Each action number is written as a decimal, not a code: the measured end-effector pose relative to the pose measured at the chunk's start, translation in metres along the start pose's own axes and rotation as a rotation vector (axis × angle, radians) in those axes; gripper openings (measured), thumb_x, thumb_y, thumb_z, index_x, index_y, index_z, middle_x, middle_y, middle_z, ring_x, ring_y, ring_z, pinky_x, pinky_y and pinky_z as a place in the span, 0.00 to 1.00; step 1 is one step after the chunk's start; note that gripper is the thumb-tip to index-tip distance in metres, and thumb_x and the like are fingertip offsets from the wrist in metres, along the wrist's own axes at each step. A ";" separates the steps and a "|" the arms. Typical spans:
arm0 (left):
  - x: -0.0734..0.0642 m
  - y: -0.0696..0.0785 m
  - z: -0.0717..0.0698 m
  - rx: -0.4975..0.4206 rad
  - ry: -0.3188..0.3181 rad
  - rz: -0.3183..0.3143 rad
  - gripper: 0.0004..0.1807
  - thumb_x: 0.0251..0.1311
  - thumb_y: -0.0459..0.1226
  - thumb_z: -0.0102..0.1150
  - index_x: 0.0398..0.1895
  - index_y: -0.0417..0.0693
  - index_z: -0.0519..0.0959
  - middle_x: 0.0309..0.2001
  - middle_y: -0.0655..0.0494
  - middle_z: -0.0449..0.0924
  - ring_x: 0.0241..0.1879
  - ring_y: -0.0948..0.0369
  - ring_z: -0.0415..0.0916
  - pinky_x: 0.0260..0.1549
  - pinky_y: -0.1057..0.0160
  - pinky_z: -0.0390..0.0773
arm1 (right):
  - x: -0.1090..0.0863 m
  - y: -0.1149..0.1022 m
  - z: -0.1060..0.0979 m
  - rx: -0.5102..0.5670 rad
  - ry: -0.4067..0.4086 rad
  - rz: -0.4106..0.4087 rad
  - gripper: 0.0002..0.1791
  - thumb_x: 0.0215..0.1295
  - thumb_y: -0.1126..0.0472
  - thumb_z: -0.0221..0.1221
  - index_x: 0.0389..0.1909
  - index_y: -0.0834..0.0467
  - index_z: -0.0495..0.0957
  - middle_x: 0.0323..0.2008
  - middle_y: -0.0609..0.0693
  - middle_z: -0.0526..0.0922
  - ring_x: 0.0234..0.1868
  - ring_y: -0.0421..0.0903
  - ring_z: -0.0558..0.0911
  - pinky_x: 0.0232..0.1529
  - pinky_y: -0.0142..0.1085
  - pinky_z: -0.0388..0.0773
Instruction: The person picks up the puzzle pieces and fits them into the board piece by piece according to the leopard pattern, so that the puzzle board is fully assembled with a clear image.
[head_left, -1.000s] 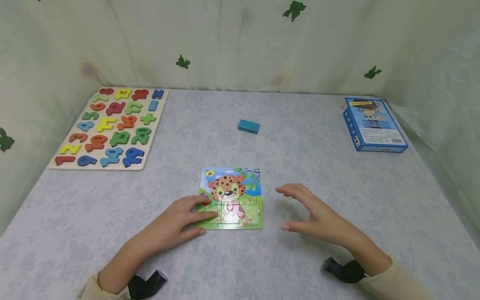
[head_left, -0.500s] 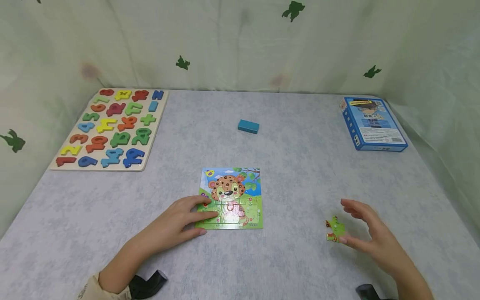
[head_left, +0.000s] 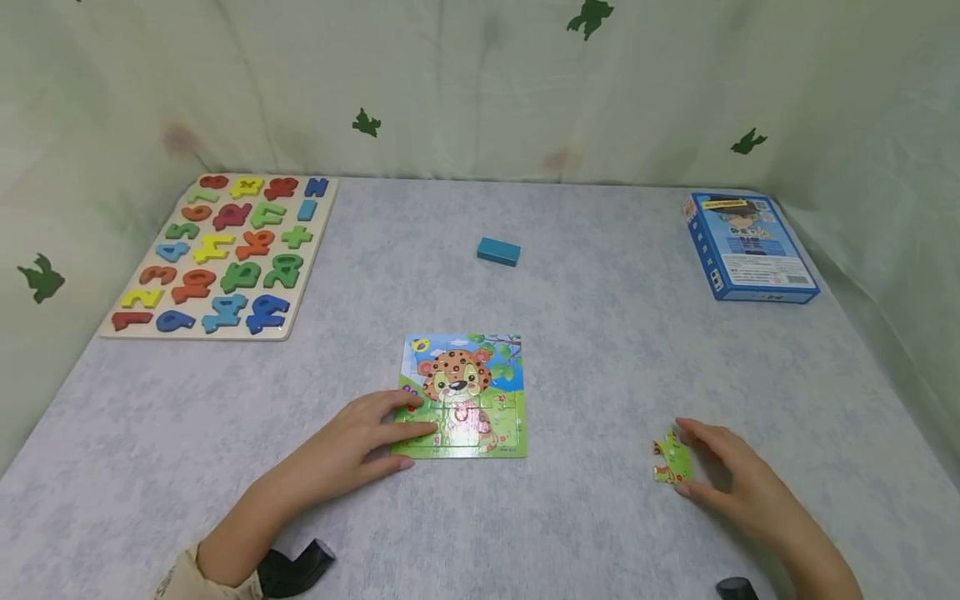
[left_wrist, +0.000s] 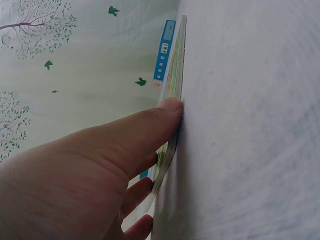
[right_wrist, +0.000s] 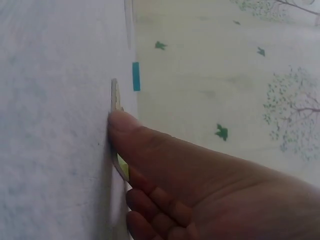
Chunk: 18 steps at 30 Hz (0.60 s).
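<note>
A square leopard-cub jigsaw puzzle lies flat on the table, its picture facing up. My left hand rests at its lower left, index and middle fingers lying over the picture and thumb by the near-left corner; the left wrist view shows the thumb at the puzzle's edge. Well to the right, a loose green puzzle piece lies on the table. My right hand pinches it between index finger at the far edge and thumb at the near edge. In the right wrist view the thumb partly covers the puzzle piece.
At the far left lies a wooden board bearing colourful number pieces. A small teal block sits beyond the puzzle. A blue printed box is at the back right. A pale curtain hangs behind the table.
My right hand has moved right and toward me from beside the puzzle, uncovering the loose puzzle piece, and its fingers have closed on that piece. My left hand has stayed in place.
</note>
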<state>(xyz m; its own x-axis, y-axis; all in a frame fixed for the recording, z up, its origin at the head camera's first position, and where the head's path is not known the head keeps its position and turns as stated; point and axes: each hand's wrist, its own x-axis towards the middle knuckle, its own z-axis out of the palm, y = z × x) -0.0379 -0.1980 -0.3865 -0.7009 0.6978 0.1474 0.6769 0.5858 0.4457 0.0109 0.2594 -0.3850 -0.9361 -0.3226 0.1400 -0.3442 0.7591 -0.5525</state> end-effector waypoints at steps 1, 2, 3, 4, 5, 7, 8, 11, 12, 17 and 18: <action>0.000 0.000 0.000 0.000 0.001 0.002 0.23 0.53 0.47 0.61 0.55 0.64 0.74 0.58 0.57 0.64 0.60 0.55 0.57 0.54 0.50 0.59 | 0.000 0.001 0.000 -0.015 0.007 -0.018 0.41 0.39 0.63 0.71 0.58 0.62 0.66 0.46 0.50 0.75 0.48 0.35 0.67 0.48 0.14 0.53; 0.000 0.000 0.000 -0.001 0.002 0.003 0.23 0.53 0.47 0.61 0.55 0.64 0.74 0.58 0.57 0.64 0.60 0.55 0.57 0.54 0.50 0.59 | 0.000 0.001 0.000 -0.030 0.012 -0.029 0.40 0.38 0.63 0.71 0.58 0.63 0.67 0.45 0.51 0.75 0.48 0.37 0.68 0.48 0.14 0.51; 0.000 0.000 0.000 -0.002 0.002 0.005 0.23 0.53 0.47 0.61 0.55 0.64 0.74 0.58 0.57 0.64 0.60 0.55 0.58 0.54 0.50 0.59 | 0.000 0.000 0.000 -0.045 0.013 -0.032 0.40 0.39 0.62 0.71 0.57 0.63 0.68 0.45 0.51 0.76 0.48 0.41 0.68 0.48 0.14 0.52; 0.000 0.000 0.000 -0.001 0.003 0.006 0.23 0.53 0.47 0.61 0.55 0.63 0.74 0.58 0.57 0.64 0.59 0.55 0.58 0.54 0.50 0.59 | 0.000 0.000 0.001 -0.058 0.014 -0.028 0.39 0.39 0.61 0.71 0.56 0.63 0.69 0.45 0.52 0.76 0.48 0.44 0.69 0.48 0.15 0.52; 0.000 0.000 0.000 0.000 0.003 0.006 0.23 0.53 0.47 0.61 0.55 0.63 0.74 0.58 0.57 0.64 0.59 0.56 0.58 0.54 0.50 0.59 | 0.000 -0.002 0.001 -0.071 0.011 -0.017 0.38 0.39 0.60 0.71 0.56 0.63 0.70 0.45 0.52 0.76 0.47 0.46 0.70 0.48 0.16 0.53; 0.000 0.000 0.000 0.003 0.004 0.006 0.23 0.53 0.47 0.61 0.55 0.64 0.74 0.58 0.57 0.64 0.59 0.56 0.58 0.53 0.50 0.60 | 0.001 -0.005 0.001 -0.082 0.012 0.005 0.36 0.39 0.59 0.72 0.54 0.63 0.72 0.45 0.51 0.76 0.46 0.49 0.72 0.47 0.16 0.56; 0.000 0.000 0.000 0.004 0.004 0.006 0.23 0.53 0.47 0.61 0.55 0.64 0.74 0.58 0.57 0.64 0.59 0.56 0.58 0.53 0.50 0.60 | 0.001 -0.006 0.001 -0.078 0.019 0.006 0.35 0.39 0.60 0.72 0.53 0.63 0.73 0.44 0.51 0.76 0.45 0.49 0.73 0.46 0.16 0.58; 0.000 0.000 0.000 0.008 0.010 0.010 0.23 0.53 0.46 0.61 0.55 0.64 0.74 0.58 0.57 0.64 0.59 0.56 0.58 0.53 0.50 0.60 | 0.004 -0.013 0.001 -0.029 0.053 -0.036 0.35 0.36 0.64 0.72 0.52 0.63 0.74 0.43 0.48 0.76 0.40 0.42 0.74 0.42 0.18 0.63; 0.000 0.000 0.000 0.009 0.011 0.012 0.23 0.53 0.46 0.61 0.55 0.64 0.74 0.58 0.57 0.64 0.59 0.56 0.58 0.53 0.50 0.60 | 0.006 -0.017 0.000 -0.002 0.060 -0.054 0.35 0.36 0.66 0.72 0.52 0.62 0.73 0.43 0.47 0.76 0.39 0.40 0.74 0.41 0.17 0.64; 0.000 0.000 0.000 0.008 0.007 0.007 0.23 0.53 0.46 0.61 0.55 0.63 0.74 0.58 0.57 0.64 0.59 0.56 0.58 0.53 0.50 0.60 | 0.023 -0.046 -0.007 0.106 0.051 -0.113 0.37 0.39 0.65 0.72 0.56 0.57 0.71 0.45 0.42 0.74 0.40 0.37 0.72 0.39 0.25 0.70; 0.000 0.000 0.000 0.006 0.006 0.004 0.23 0.53 0.47 0.61 0.55 0.63 0.74 0.58 0.57 0.64 0.59 0.56 0.58 0.53 0.50 0.60 | 0.029 -0.053 -0.007 0.124 0.042 -0.123 0.37 0.40 0.64 0.71 0.56 0.55 0.71 0.45 0.42 0.74 0.40 0.38 0.73 0.39 0.26 0.71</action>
<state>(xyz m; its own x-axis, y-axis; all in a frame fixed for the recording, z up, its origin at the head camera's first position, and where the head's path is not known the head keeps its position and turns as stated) -0.0379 -0.1980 -0.3863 -0.6996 0.6976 0.1542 0.6810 0.5858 0.4395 0.0018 0.2141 -0.3456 -0.8906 -0.3829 0.2453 -0.4472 0.6393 -0.6256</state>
